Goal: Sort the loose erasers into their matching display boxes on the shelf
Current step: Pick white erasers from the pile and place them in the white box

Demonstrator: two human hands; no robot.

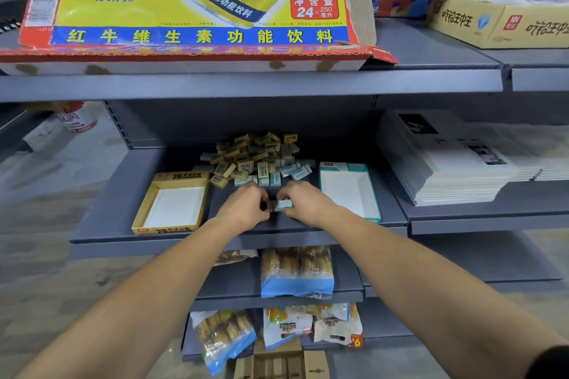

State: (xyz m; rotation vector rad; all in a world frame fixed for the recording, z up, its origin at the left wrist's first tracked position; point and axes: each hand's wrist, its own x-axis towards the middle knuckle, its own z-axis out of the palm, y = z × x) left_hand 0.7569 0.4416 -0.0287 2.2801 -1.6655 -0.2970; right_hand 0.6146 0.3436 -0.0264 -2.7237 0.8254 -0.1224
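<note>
— Holding what, exactly, at that point?

— One teal eraser (282, 205), pinched between both hands just above the shelf (117, 194). My left hand (246, 206) had its fingers curled on the eraser's left end, my right hand (303, 201) curled on the right end, so its long axis ran left to right between them.

— And where were the boxes?

— The teal box (374, 194) lay just beside my right hand, to the right. The yellow box (140, 212) sat further off past my left hand. Both looked empty.

— So which hand should have carried it?

— The right, I judged. It was nearer the matching box, and the eraser only needed to travel right along its own length, then drop in flat.

— The rest of the erasers?

— Heaped in a pile (255, 157) behind my hands, yellow and teal mixed, near the back of the shelf. Sorting had barely begun.
</note>
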